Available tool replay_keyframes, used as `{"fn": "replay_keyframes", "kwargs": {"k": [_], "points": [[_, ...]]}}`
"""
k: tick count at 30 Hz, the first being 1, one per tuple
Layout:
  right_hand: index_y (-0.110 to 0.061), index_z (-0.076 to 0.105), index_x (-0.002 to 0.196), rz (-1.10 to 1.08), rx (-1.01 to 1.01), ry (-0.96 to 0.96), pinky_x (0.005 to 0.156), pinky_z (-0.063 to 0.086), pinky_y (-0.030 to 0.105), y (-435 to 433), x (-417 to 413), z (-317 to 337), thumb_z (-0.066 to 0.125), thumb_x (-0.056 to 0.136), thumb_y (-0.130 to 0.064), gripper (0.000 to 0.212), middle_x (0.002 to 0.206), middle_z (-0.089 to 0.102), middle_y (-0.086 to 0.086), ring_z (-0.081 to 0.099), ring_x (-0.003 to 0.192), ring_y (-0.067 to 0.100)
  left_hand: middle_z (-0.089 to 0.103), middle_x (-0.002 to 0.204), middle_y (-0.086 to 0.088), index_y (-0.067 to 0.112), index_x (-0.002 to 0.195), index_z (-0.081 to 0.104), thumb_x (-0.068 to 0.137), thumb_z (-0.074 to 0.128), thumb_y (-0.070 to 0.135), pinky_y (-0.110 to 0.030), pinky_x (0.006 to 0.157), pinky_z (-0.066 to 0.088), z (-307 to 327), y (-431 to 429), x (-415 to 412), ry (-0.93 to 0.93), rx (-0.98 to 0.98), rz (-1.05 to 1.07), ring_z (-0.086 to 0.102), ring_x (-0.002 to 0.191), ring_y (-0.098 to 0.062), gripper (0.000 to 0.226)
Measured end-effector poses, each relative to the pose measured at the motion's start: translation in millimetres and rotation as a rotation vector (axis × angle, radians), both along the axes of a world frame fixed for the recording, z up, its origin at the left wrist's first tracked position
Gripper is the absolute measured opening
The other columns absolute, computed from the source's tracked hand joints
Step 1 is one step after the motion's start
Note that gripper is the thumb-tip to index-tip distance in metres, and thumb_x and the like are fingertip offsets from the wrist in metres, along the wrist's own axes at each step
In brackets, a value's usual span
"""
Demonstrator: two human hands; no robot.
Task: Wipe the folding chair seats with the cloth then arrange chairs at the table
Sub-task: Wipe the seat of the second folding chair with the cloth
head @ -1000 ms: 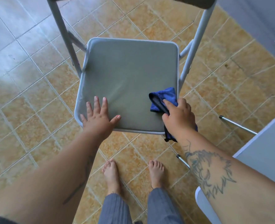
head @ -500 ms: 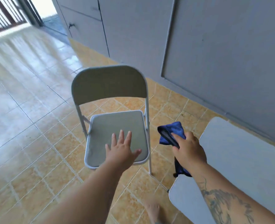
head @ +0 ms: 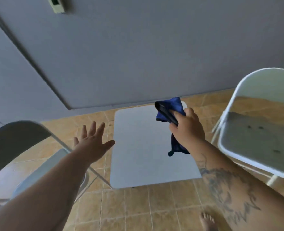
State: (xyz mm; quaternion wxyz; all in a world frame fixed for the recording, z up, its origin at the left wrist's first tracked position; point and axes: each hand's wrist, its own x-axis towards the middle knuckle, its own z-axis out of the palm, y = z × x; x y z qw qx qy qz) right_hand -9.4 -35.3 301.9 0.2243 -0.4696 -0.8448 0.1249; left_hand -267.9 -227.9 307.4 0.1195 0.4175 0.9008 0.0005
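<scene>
A small white table (head: 141, 147) stands on the tiled floor in the middle of the view. My right hand (head: 187, 129) holds a crumpled blue cloth (head: 168, 109) in the air above the table's right side. My left hand (head: 91, 142) hovers open with fingers spread, to the left of the table, touching nothing. A grey folding chair (head: 16, 140) stands at the lower left, partly behind my left arm. A second folding chair (head: 257, 144) with a white frame stands at the right; its grey seat shows a few dark spots.
A grey wall with panel lines (head: 138, 55) runs behind the table. Tan floor tiles (head: 138, 209) lie in front of it. My bare foot (head: 207, 222) shows at the bottom edge.
My view has swung right from the first chair to the table. Both hands lifted off that chair's seat; the right one carried the cloth over the table. A second chair came into view at right.
</scene>
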Motion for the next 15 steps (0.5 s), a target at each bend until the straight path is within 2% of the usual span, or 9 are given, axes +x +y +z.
{"fn": "replay_keyframes", "kwargs": {"k": [6,12,15], "points": [[-0.036,0.055,0.122,-0.196,-0.112,-0.013,0.071,0.044,0.036,102,188,-56,0.057,0.084,-0.034,0.038,0.109,0.044,0.004,0.046,0.099,0.029,-0.008,0.161,0.007,0.038,0.150,0.000,0.084,0.038,0.072,-0.060,0.112,0.007,-45,176,154,-0.018,0.031,-0.155,-0.013,0.146,-0.026,0.083],[-0.035,0.055,0.125,-0.366,-0.223,-0.116,0.067,0.043,0.034,199,388,-116,0.058,0.083,-0.034,0.042,0.107,0.043,0.006,0.047,0.092,0.030,-0.011,0.160,0.008,0.039,0.150,-0.002,0.085,0.035,0.072,-0.063,0.112,0.005,-141,327,369,-0.262,-0.111,-0.228,-0.012,0.146,-0.026,0.082],[-0.031,0.056,0.124,-0.464,-0.309,-0.132,0.071,0.046,0.035,219,474,-154,0.058,0.083,-0.031,0.041,0.106,0.044,0.008,0.050,0.091,0.032,-0.012,0.159,0.010,0.041,0.149,-0.003,0.084,0.037,0.072,-0.064,0.111,0.001,-173,372,449,-0.289,-0.154,-0.321,-0.015,0.146,-0.024,0.082]]}}
